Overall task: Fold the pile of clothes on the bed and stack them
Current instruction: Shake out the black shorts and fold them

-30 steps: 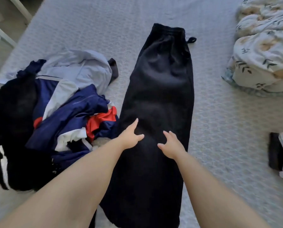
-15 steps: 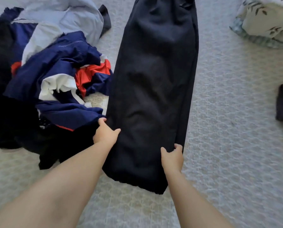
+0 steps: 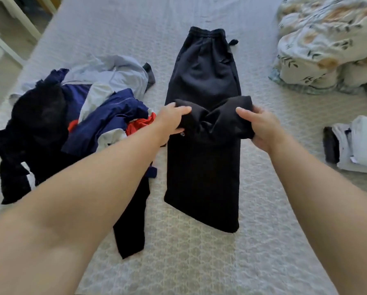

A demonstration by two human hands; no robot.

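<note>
While both bare forearms reach forward over the bed [image 3: 199, 262], the black trousers [image 3: 201, 177] lie lengthwise in the middle of it, with the near part doubled back on itself. The left hand [image 3: 172, 122] grips one corner of the lifted leg end, its fingers curled over the cloth. The right hand [image 3: 261, 126] grips the other corner in the same way, so the end hangs bunched between them above the trousers. To the left, just beside the trousers, is the unfolded pile [image 3: 76, 124] of blue, black, red and pale clothes. At the right edge lies a small stack [image 3: 357, 150] of folded things. Farther right, a flowered duvet [image 3: 331, 47] is heaped.
</note>
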